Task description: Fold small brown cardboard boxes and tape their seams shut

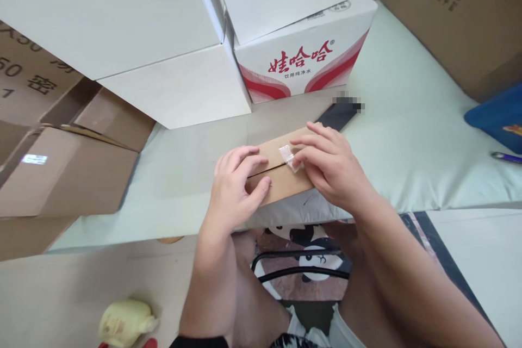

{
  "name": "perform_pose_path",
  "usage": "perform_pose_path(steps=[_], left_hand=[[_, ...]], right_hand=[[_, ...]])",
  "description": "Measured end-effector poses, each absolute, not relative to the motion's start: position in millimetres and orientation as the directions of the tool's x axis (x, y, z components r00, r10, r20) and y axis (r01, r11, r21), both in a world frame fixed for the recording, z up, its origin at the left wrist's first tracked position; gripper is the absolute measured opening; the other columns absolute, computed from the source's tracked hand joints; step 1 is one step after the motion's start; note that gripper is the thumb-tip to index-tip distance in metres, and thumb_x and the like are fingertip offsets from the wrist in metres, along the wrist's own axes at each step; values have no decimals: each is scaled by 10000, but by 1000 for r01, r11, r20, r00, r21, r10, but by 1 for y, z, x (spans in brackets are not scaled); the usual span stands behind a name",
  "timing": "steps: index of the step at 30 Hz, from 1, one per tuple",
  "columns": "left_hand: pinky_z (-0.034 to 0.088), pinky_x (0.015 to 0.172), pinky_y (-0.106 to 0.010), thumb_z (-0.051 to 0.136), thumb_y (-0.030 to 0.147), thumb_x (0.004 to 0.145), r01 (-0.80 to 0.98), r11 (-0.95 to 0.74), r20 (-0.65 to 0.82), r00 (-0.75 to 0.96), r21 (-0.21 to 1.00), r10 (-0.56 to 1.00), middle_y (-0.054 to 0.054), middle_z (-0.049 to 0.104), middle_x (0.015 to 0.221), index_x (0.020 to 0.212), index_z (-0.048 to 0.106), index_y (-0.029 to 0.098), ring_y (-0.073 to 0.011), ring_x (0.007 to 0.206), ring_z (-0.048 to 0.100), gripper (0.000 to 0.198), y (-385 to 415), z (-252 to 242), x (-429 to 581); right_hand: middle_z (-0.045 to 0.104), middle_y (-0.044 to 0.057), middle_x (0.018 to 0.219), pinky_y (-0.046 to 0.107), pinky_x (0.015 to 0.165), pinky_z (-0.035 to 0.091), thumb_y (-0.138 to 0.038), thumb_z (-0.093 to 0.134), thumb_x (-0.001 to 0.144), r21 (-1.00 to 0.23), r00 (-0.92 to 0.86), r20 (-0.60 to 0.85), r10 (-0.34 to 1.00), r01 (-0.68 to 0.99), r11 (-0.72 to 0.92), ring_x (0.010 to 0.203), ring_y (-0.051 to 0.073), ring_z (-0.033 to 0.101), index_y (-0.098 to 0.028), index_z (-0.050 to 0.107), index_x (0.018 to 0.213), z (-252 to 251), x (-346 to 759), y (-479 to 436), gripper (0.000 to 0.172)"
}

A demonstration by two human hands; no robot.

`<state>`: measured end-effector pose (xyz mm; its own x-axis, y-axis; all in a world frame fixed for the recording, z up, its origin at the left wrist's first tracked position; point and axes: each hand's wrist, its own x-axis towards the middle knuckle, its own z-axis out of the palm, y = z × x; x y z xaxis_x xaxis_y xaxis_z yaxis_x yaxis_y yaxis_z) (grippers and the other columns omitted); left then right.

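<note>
A small brown cardboard box (283,185) lies near the front edge of the covered table, its two top flaps meeting at a dark seam. My left hand (235,187) holds the box at its left end, thumb on the near flap and curved fingers on the far one. A short, crinkled piece of clear tape (286,155) crosses the seam toward the right. My right hand (334,160) has bent fingertips at the right edge of this tape and covers the right end of the box. Just beyond it lies a dark, flat phone-like object (336,113), partly hidden.
White cartons (171,87) and a red-and-white water carton (305,65) stand at the back. Brown cartons (81,168) fill the left; another brown carton (457,27) stands right. A blue object (497,117) and purple pen (505,157) lie right. A yellow bottle (126,322) is below left.
</note>
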<state>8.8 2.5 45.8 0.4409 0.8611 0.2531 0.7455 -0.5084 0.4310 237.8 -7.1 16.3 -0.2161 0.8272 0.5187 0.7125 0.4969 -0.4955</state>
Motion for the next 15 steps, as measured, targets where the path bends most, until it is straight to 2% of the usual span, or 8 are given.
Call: perform_pose_path(steps=[3,7,12,13,15], left_hand=[[439,1089,-509,553,334,952,756,-512,254,445,408,859,-112,634,1343,1124,657,214,-296,1257,587,233,5,45,10],[438,1118,-529,526,325,969,783,-513,247,450,353,858,-128,637,1354,1133,660,197,-311,1289,579,247,0,49,13],[297,1203,-690,500,335,1001,865,-439,127,421,244,898,-107,603,1470,1262,634,225,-409,1521,343,313,-21,64,20],[303,1204,-687,512,337,997,855,-451,129,432,256,893,-108,615,1457,1246,641,224,-403,1519,356,302,-24,65,21],[377,1196,-610,523,322,990,789,-520,169,493,327,854,-121,652,1399,1189,657,204,-356,1471,452,267,-24,66,25]], right_hand=[[790,-30,1150,532,1150,342,-123,471,966,-494,-271,512,815,684,537,1289,261,627,-281,709,874,15,239,-8,300],[803,-43,1111,502,1152,311,-128,506,944,-511,-254,522,814,671,537,1231,238,652,-286,723,854,13,238,-7,283],[814,-47,1025,465,1133,333,-129,550,895,-544,-214,541,814,649,532,1134,222,666,-271,713,789,14,237,-7,240],[813,-47,1019,464,1133,335,-130,552,891,-548,-214,539,815,646,532,1122,220,665,-272,712,787,15,237,-7,238],[812,-45,1018,462,1135,340,-135,544,891,-552,-218,536,816,640,534,1106,216,661,-276,712,784,16,238,-8,245]])
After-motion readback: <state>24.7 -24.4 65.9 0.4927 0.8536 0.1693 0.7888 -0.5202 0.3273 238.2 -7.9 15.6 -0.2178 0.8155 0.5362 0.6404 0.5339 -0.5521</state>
